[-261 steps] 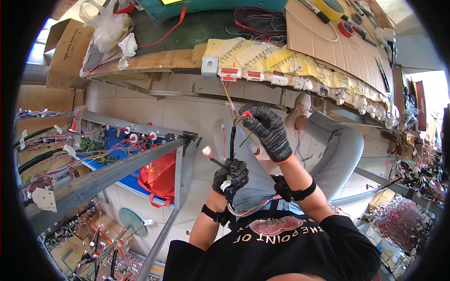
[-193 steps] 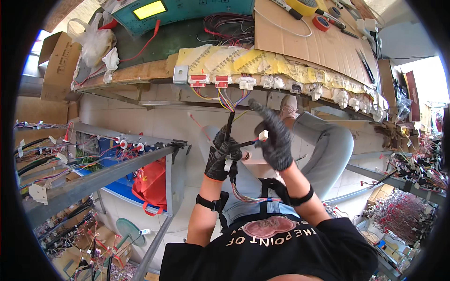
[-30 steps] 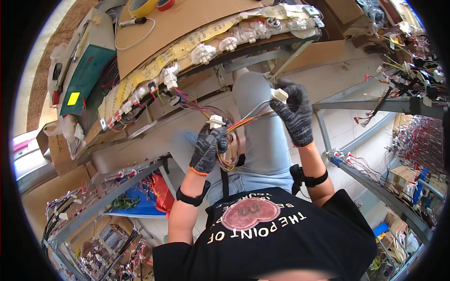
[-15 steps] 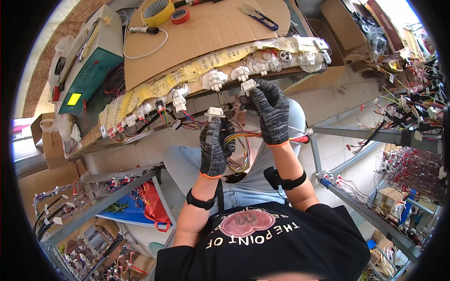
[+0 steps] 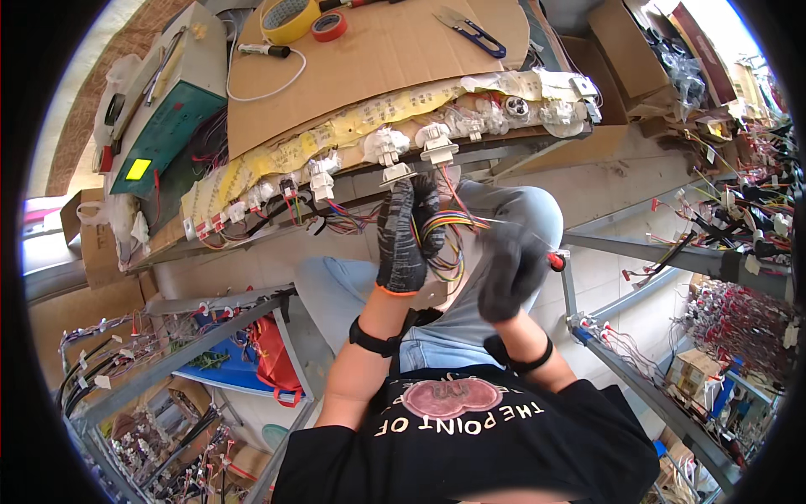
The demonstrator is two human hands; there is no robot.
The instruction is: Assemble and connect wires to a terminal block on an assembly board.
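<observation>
My left hand (image 5: 405,239), in a dark grey knitted glove with an orange cuff, is closed around a white plastic connector (image 5: 397,174). That connector is right at a white socket (image 5: 387,148) on the board's front edge; I cannot tell if they are joined. A bundle of coloured wires (image 5: 453,222) runs from this hand to the right and hangs in loops below. Farther right, a second white connector (image 5: 437,149) sits at its socket, red wires trailing down from it. My right hand (image 5: 512,273), gloved too, is smeared by motion over my knee, beside the wire bundle.
The long board carries yellow tape (image 5: 336,139) and several white sockets. Behind it, cardboard (image 5: 369,55) bears tape rolls (image 5: 288,21), a marker (image 5: 264,50) and thread snips (image 5: 470,32). A green test box (image 5: 159,139) stands left. Metal rails (image 5: 646,244) with hanging wires flank me.
My right hand has let go of its connector, now at a socket on the board, and moved down toward my body. My left hand has raised its connector up to the board's edge.
</observation>
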